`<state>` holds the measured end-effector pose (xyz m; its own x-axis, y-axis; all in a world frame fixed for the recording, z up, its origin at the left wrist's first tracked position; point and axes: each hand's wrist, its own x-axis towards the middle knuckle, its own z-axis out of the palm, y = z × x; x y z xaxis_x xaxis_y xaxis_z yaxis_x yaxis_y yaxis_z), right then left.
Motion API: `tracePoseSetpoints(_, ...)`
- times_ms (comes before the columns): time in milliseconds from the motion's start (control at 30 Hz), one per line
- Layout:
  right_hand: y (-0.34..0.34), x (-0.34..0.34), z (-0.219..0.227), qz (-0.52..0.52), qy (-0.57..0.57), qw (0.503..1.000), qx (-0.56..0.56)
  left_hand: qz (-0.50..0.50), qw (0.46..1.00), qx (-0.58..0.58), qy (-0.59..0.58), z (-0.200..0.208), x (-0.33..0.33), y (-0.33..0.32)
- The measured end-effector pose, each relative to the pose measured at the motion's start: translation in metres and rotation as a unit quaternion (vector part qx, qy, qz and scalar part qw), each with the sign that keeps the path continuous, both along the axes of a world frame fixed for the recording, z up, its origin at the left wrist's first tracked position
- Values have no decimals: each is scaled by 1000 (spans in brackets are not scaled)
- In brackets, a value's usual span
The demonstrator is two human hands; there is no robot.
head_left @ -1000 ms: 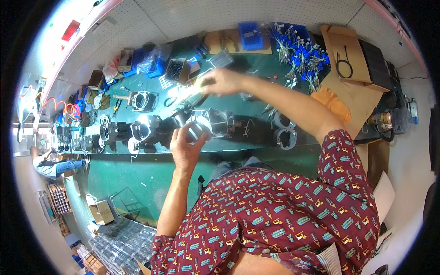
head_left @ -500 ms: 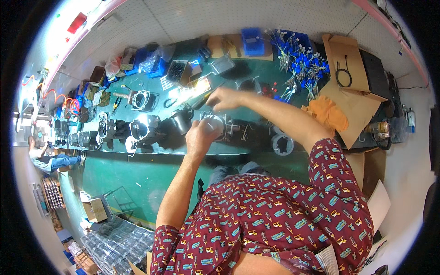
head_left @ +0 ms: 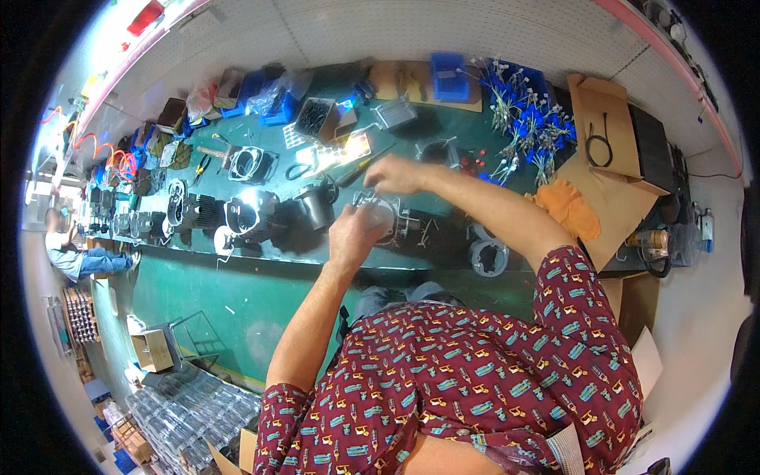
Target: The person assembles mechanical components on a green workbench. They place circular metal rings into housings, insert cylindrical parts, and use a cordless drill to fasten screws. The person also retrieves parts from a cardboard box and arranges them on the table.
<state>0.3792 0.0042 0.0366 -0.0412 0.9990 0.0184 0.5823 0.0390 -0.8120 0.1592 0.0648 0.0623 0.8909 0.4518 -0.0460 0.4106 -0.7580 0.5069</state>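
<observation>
My left hand (head_left: 354, 235) is closed around the near-left side of a grey metal housing (head_left: 388, 222), holding it at the bench's front edge. Just beyond the housing is my right hand (head_left: 395, 175), its fingers curled together above the part's far side. Whatever the right fingertips pinch, if anything, is too small to make out. A slim dark tool (head_left: 362, 168) with a yellowish section lies close by those fingers. To the left of my left hand stands a dark cylindrical cup (head_left: 317, 209). Short thin pieces (head_left: 428, 229) lie right of the housing.
Several motor-like housings (head_left: 252, 212) line the bench's front edge leftward. A grey ring-shaped part (head_left: 488, 257) lies right. Behind are a box of small dark parts (head_left: 316, 118), a blue bin (head_left: 450, 77) and blue-wired connectors (head_left: 522, 111). An orange cloth (head_left: 566, 207) rests on cardboard. Another person (head_left: 83, 257) sits far left.
The whole view has shifted slightly, so bench things appear a little further right. My left hand keeps its hold on the housing; my right hand stays near its far side, fingertips slightly lower.
</observation>
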Motion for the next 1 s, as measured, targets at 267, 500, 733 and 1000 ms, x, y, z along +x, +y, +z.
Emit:
tracePoseSetpoints(267,0,3,-4,13,-7,1000,-13,-18,1000,17,-1,1,2,2)
tracePoseSetpoints(500,-6,6,-14,-23,-10,1000,-10,-42,998,49,-8,-8,6,4)
tracePoseSetpoints(733,-45,4,-24,-115,42,975,-184,-40,999,32,-13,-9,4,3)
tracePoseSetpoints(1000,-47,8,-28,-168,160,944,-236,-54,997,35,30,-7,8,3)
